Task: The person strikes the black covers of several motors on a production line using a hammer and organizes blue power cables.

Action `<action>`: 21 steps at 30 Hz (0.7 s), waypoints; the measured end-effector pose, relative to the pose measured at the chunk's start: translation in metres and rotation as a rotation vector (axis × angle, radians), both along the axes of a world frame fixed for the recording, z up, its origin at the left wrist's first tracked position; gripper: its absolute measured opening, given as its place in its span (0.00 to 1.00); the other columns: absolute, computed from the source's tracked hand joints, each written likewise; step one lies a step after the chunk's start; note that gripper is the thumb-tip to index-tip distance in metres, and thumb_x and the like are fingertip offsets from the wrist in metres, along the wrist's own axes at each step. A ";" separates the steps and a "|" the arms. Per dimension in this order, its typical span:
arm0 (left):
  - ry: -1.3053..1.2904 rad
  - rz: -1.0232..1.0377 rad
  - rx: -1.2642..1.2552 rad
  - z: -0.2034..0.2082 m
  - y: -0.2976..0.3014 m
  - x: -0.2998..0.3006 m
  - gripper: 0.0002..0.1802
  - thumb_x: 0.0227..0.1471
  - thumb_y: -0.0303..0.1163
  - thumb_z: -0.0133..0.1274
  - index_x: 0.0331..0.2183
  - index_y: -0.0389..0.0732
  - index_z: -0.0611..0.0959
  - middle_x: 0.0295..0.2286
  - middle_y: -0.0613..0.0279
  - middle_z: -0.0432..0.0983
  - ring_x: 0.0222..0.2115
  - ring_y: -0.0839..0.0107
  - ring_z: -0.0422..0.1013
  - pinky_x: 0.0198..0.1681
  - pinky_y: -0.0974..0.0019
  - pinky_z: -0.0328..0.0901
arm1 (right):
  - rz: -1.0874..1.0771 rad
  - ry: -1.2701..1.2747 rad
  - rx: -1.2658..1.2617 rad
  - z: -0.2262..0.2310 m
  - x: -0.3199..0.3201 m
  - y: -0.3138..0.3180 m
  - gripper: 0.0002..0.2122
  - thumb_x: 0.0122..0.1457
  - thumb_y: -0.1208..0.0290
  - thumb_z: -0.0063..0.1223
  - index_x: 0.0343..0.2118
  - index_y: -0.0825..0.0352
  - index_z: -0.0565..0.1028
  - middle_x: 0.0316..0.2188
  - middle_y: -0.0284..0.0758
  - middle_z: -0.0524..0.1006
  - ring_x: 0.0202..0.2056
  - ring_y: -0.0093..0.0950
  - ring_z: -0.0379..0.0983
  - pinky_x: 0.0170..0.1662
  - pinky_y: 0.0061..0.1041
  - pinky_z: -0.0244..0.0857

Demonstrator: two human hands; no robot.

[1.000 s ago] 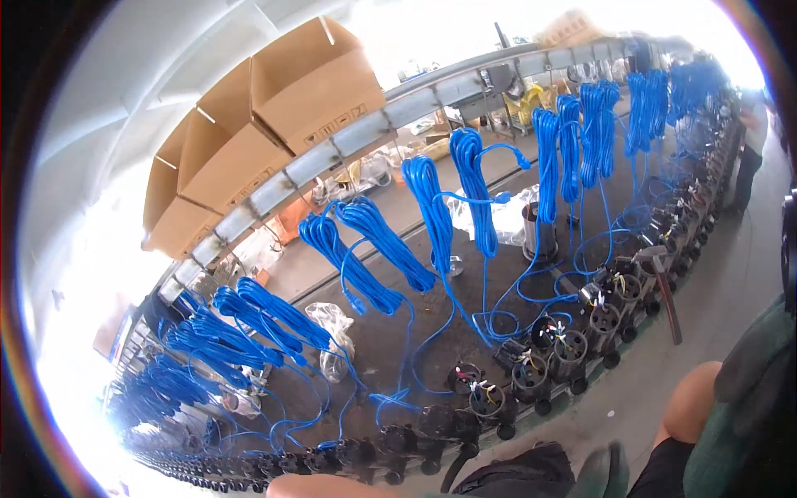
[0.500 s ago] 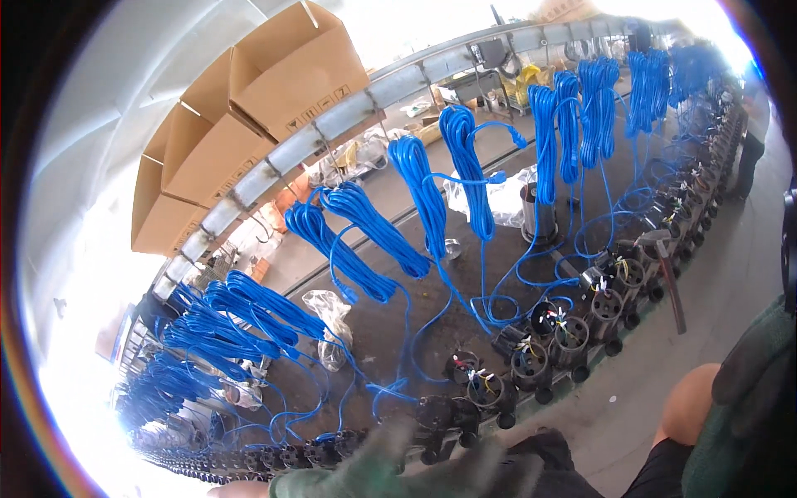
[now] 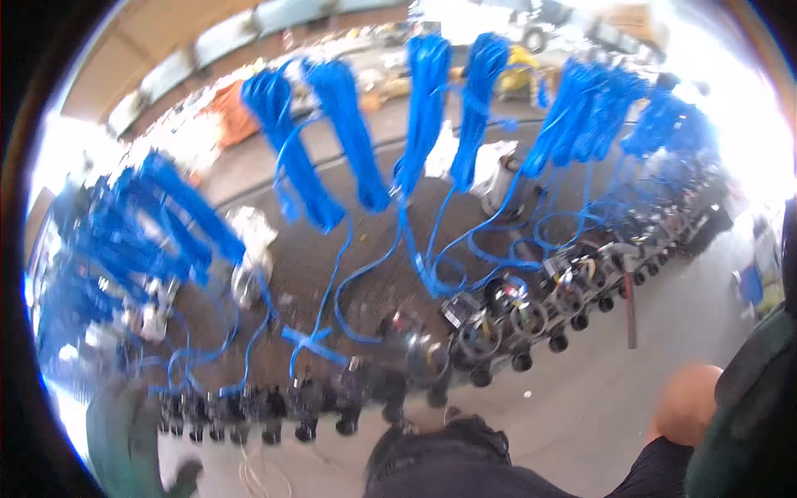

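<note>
My left hand [image 3: 124, 436], in a dark green glove and smeared by motion, is at the lower left, beside the near edge of the dark table [image 3: 307, 274]. Its thumb stands apart from the fingers, and nothing shows in it. A dark green shape that looks like my right glove or sleeve [image 3: 747, 407] fills the lower right rim; its fingers cannot be made out. Nearest my left hand is a row of black cylindrical housings [image 3: 303, 407] along the table edge. Some housings farther right hold coloured wires [image 3: 481, 332]. Coiled blue power cables [image 3: 344, 133] hang above the table, their ends trailing down.
A hammer [image 3: 629, 299] with a reddish handle hangs over the table's near edge at right. Clear plastic bags [image 3: 249, 249] lie on the table. Behind it are cardboard boxes [image 3: 158, 33] and an orange bag [image 3: 232, 112]. My knee [image 3: 685, 402] shows at lower right.
The view has swung, and the picture is blurrier. My left hand has moved from the bottom middle to the lower left, away from the wired housings. The right-side green shape stays about the same.
</note>
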State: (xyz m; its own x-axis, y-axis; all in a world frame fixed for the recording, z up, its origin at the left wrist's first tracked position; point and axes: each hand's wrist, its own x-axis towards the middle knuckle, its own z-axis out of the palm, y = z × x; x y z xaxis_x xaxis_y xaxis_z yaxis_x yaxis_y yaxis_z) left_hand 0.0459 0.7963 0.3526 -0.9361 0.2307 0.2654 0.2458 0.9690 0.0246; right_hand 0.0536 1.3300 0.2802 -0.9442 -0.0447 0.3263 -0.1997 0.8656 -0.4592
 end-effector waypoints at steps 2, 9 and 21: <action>-0.034 0.073 0.014 -0.008 -0.015 0.019 0.40 0.37 0.16 0.62 0.57 0.38 0.76 0.51 0.49 0.75 0.55 0.51 0.71 0.60 0.50 0.64 | 0.064 0.018 0.058 0.022 0.008 -0.006 0.12 0.62 0.63 0.59 0.43 0.64 0.79 0.38 0.40 0.82 0.43 0.38 0.80 0.47 0.38 0.71; -0.205 -0.024 0.379 -0.110 -0.015 0.025 0.36 0.42 0.31 0.71 0.54 0.38 0.79 0.48 0.49 0.78 0.49 0.48 0.74 0.53 0.52 0.69 | 0.180 0.062 0.153 0.057 0.023 -0.038 0.12 0.63 0.62 0.59 0.44 0.64 0.78 0.39 0.40 0.82 0.44 0.38 0.80 0.48 0.39 0.71; -0.494 -0.044 0.502 -0.184 0.010 0.048 0.31 0.48 0.41 0.71 0.53 0.45 0.82 0.49 0.53 0.81 0.54 0.49 0.74 0.59 0.49 0.65 | 0.364 0.009 0.156 0.091 0.007 -0.105 0.13 0.64 0.62 0.57 0.46 0.64 0.78 0.39 0.41 0.82 0.46 0.38 0.80 0.49 0.40 0.71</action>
State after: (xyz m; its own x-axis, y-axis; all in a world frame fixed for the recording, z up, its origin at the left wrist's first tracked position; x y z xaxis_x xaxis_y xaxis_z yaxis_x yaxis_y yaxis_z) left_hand 0.0935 0.8060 0.1686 -0.9670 0.2324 -0.1041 0.1295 0.8008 0.5848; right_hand 0.0609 1.2248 0.3711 -0.8544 -0.4259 0.2975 -0.5101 0.7964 -0.3248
